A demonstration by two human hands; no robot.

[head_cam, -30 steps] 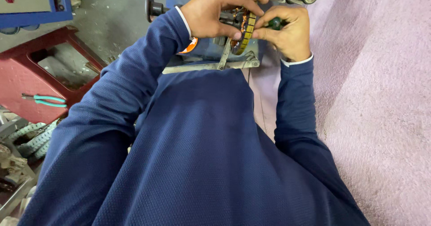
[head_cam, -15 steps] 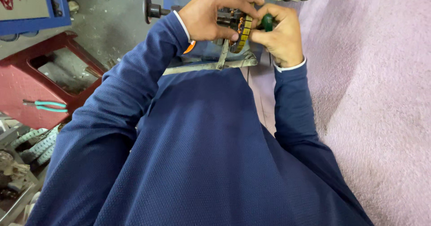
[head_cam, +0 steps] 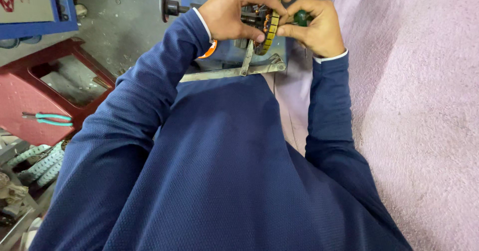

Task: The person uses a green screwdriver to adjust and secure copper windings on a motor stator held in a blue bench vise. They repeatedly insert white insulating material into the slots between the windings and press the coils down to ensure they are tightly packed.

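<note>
Basically, head view only: both hands are working at the top edge of frame, over a blue machine body. Left hand is curling around a round wound part with yellow segments, fingers pressed onto its upper side. Right hand is pinching a green-handled tool between thumb and fingers, closed tight on it. The wound part is sitting between the two hands, just left of the tool grip and touching the right thumb; it is standing on edge, long axis running top to bottom and slightly tilted. Left hand is the nearer one, already on it. Tool tip is hidden behind the fingers, so can't tell where it's contacting.

A grey metal lever bar is lying just below the part, slanting across the machine.

Signs and packages: a blue-framed grey panel with a red mark is showing top left. A red plastic stool is sitting lower left, with teal-handled pliers lying on it. Pink cloth is covering the right side.
</note>
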